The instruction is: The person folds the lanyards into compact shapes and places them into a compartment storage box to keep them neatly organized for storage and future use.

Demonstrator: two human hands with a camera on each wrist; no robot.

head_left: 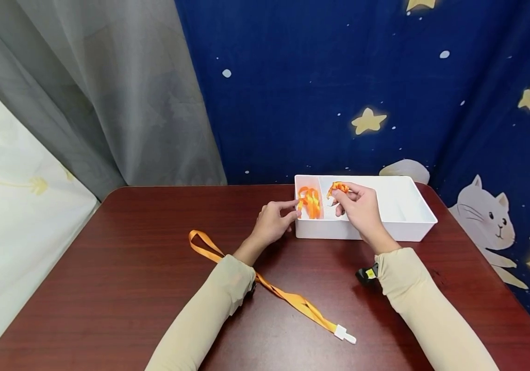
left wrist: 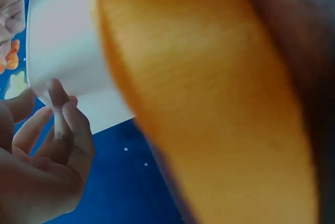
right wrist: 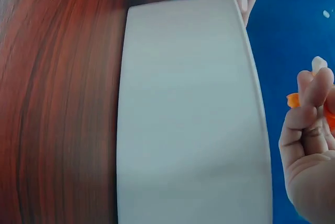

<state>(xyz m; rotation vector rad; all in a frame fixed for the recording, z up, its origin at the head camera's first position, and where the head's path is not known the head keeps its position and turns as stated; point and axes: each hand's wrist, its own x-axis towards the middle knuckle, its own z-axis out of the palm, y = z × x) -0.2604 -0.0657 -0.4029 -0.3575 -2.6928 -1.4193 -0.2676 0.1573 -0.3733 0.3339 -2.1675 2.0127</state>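
Observation:
My right hand [head_left: 360, 208] pinches a bundled orange lanyard [head_left: 338, 187] above the white box [head_left: 362, 230]. The bundle's white clip pokes out past the fingertips in the right wrist view. My left hand [head_left: 271, 221] grips the box's left rim with thumb and fingers. Just inside that rim, a folded orange lanyard [head_left: 312, 202] lies in the narrow left compartment. Stretched out on the table, another orange lanyard [head_left: 299, 303] passes beneath the left forearm, its white clip [head_left: 345, 334] toward the front. A blurred orange strap [left wrist: 209, 98] fills much of the left wrist view.
The box stands near the back right edge of the dark red wooden table [head_left: 144, 288]. A divider separates its left compartment from the wider right part. Behind hang a grey curtain [head_left: 153, 93] and a blue starry curtain [head_left: 293, 87].

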